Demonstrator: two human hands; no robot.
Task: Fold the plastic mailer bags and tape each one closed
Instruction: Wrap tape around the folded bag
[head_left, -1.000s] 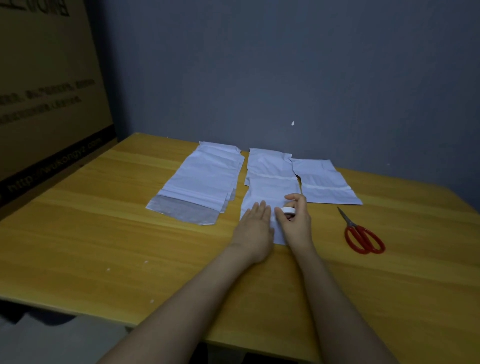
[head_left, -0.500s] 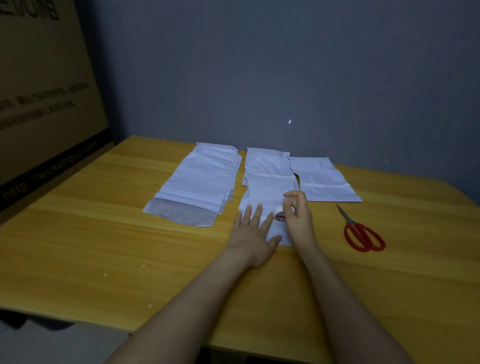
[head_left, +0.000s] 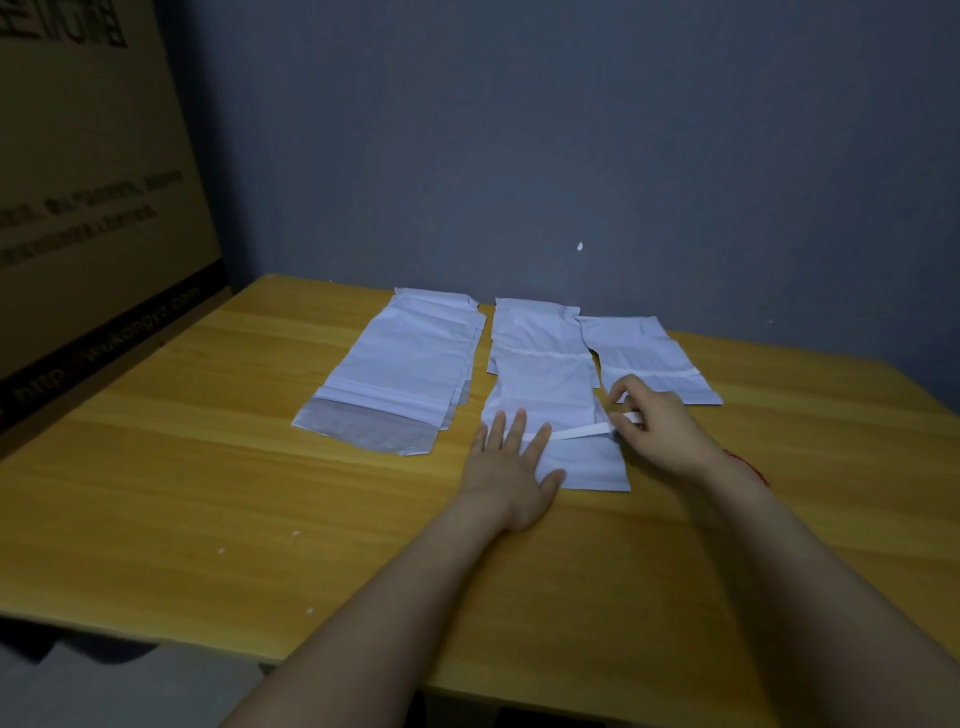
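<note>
Right hand (head_left: 660, 434) farther right — tape strip (head_left: 576, 431) newly across mailer (head_left: 545, 387); left hand (head_left: 511, 465) flat

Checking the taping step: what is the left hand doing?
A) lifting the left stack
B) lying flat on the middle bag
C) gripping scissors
B: the left hand lies flat, fingers straight, on the middle bag, while the right hand pinches the tape.

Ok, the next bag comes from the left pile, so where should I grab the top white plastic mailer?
Probably at its grey flap, the near end of the white plastic mailer stack. It lies flat and juts out toward you past the layers beneath, so pinch its near edge from the front with the left hand.
</note>
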